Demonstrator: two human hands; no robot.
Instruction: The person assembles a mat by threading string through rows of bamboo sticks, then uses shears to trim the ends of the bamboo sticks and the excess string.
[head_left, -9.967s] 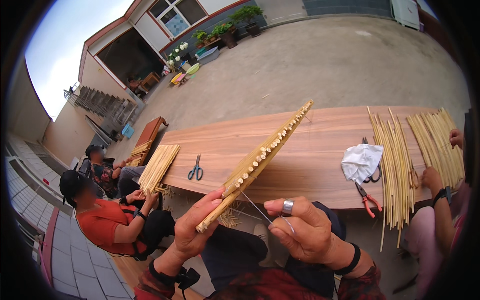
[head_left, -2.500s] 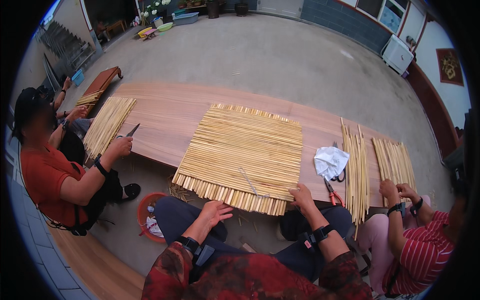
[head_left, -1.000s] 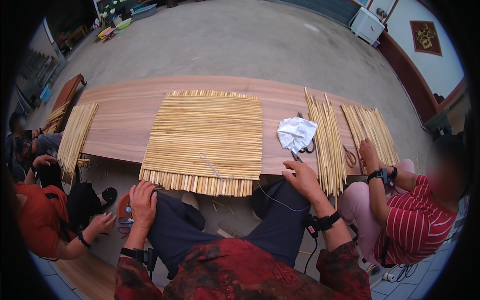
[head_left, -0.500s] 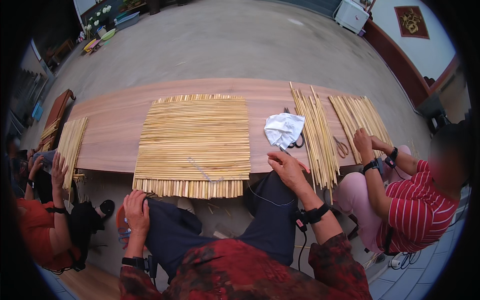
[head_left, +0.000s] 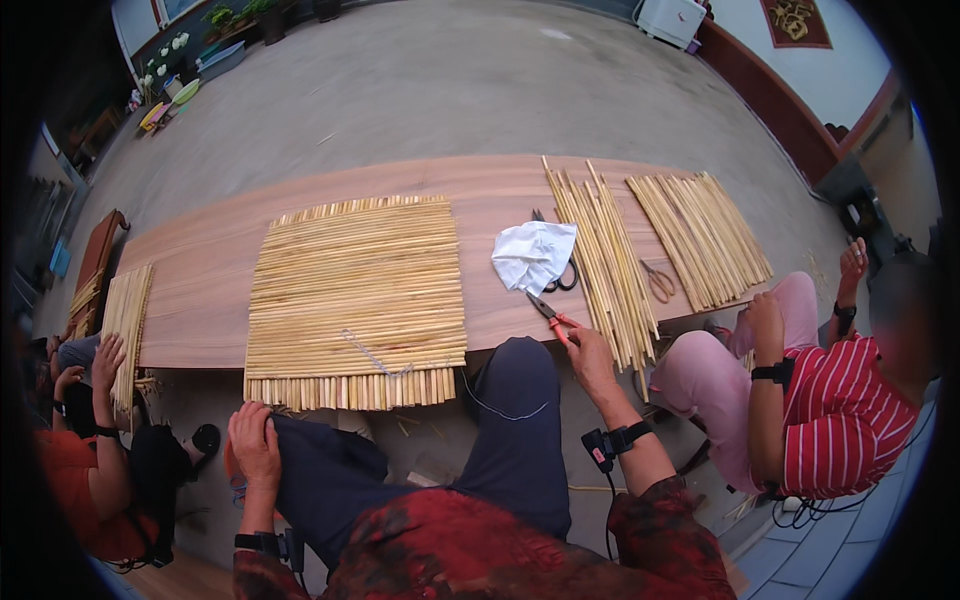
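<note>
Pliers with red handles (head_left: 551,317) lie at the table's front edge, jaws pointing away from me. My right hand (head_left: 588,360) has its fingers closed at the handle ends, partly hiding them. My left hand (head_left: 255,440) rests on my left knee, fingers laid over the dark trousers, holding nothing. Before me lies a mat of pale reed sticks (head_left: 355,290), its front strip made of short upright pieces. Thin wire (head_left: 375,355) lies bent on the mat near its front right corner. Another strand of wire (head_left: 500,412) hangs from that corner across my right thigh.
A white cloth (head_left: 533,255) partly covers black-handled scissors (head_left: 567,275). Loose long sticks (head_left: 606,270) lie right of it, with orange-handled scissors (head_left: 659,283) and another stick mat (head_left: 700,240) beyond. Co-workers sit at both sides; a stick mat (head_left: 128,330) lies by the left one.
My right hand has moved to the pliers and closed at their handles. My left hand stays on my knee. The right co-worker's hands have moved off their mat. The view has shifted right.
</note>
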